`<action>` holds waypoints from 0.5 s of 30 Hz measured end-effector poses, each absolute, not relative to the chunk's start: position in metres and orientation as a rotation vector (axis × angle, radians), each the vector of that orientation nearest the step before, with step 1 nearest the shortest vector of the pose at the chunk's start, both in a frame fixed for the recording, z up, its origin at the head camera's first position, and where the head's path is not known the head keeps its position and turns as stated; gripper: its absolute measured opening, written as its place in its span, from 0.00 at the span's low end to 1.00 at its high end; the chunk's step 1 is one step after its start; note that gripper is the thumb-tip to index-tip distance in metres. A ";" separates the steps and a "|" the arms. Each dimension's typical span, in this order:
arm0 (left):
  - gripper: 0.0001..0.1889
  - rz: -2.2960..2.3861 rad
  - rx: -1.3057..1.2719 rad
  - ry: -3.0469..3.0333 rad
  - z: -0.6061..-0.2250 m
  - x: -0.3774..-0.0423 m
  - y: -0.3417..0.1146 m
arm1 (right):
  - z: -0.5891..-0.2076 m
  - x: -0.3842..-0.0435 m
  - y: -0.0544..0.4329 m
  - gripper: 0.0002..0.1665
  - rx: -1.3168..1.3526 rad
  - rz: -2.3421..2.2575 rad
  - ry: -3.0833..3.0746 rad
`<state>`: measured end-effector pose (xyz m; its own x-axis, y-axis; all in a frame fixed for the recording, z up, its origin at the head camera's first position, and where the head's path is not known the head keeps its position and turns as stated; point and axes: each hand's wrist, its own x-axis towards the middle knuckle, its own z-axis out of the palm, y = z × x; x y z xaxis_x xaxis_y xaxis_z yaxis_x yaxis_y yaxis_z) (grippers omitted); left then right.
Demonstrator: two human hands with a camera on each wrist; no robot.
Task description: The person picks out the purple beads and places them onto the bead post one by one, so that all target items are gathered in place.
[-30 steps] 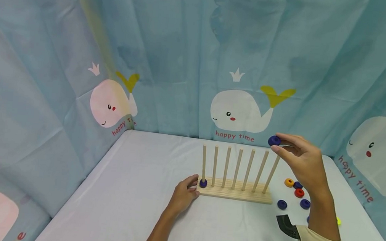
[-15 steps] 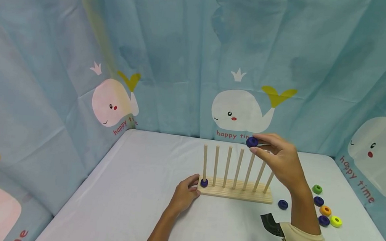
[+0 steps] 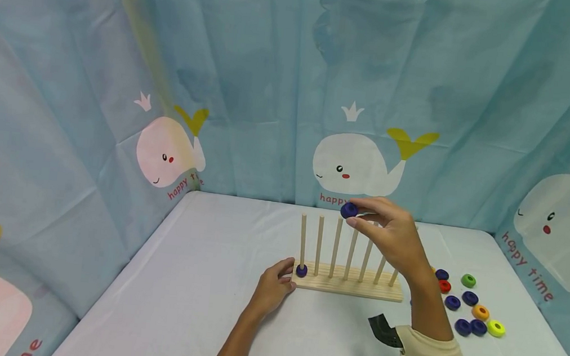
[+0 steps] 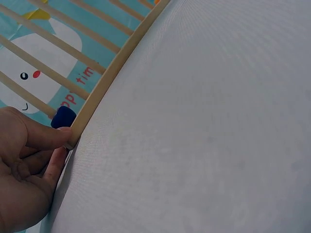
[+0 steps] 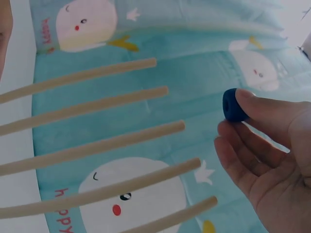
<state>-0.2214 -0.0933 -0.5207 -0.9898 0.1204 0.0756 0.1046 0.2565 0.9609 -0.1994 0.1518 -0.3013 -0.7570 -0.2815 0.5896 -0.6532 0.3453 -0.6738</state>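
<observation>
A wooden peg rack with several upright pegs stands on the table. Its left end is gripped by my left hand, thumb on top of the base and fingers at the edge in the left wrist view. One dark blue ring sits at the bottom of the leftmost peg. My right hand pinches another dark blue ring between thumb and fingertips, at about the height of the peg tops near the third and fourth pegs. In the right wrist view this held ring is apart from the peg ends.
Right of the rack lie several loose rings: blue ones, a green ring, a red ring, an orange ring and a yellow ring. My right forearm hides part of them. A whale-print curtain rises behind the white table.
My right hand has carried the blue ring leftward, from beyond the rack's right end to above its middle pegs. My left hand has stayed on the rack's end.
</observation>
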 end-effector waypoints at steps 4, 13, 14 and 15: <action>0.32 1.895 0.227 2.489 -0.521 -0.222 -0.094 | -0.301 -0.201 0.144 0.20 0.859 1.390 -2.237; 0.32 1.884 0.205 2.474 -0.521 -0.222 -0.093 | -0.310 -0.214 0.132 0.19 0.906 1.407 -2.228; 0.32 1.886 0.206 2.472 -0.521 -0.222 -0.093 | -0.313 -0.217 0.132 0.19 0.905 1.406 -2.229; 0.32 1.888 0.209 2.470 -0.521 -0.223 -0.093 | -0.316 -0.220 0.131 0.20 0.904 1.403 -2.234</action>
